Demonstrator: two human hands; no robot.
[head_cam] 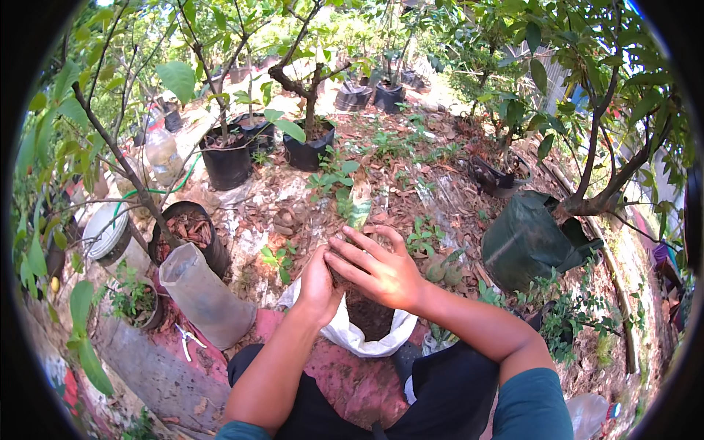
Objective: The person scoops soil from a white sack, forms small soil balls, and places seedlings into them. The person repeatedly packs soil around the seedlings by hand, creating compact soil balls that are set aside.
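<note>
A white woven sack [371, 347] with a rolled rim stands between my knees, with dark soil [371, 316] inside. Over its far side my left hand [319, 289] is cupped, palm turned inward. My right hand [377, 267] lies across it, fingers spread a little, the fingertips meeting the left hand. A bit of dark matter shows in the gap between the palms; most of what lies there is hidden, so a hold cannot be made out. Just beyond the fingers, a green-and-pale leaf-like piece [360, 209] rests over the leaf litter.
Pruning shears [190, 341] lie on the pink ground at left, by a translucent plastic container [206, 297]. A black pot [220, 247] with a small tree and a lidded white bucket [104, 234] stand behind. A tilted dark green grow bag [522, 242] is at right; a clear bottle [588, 415] lies lower right.
</note>
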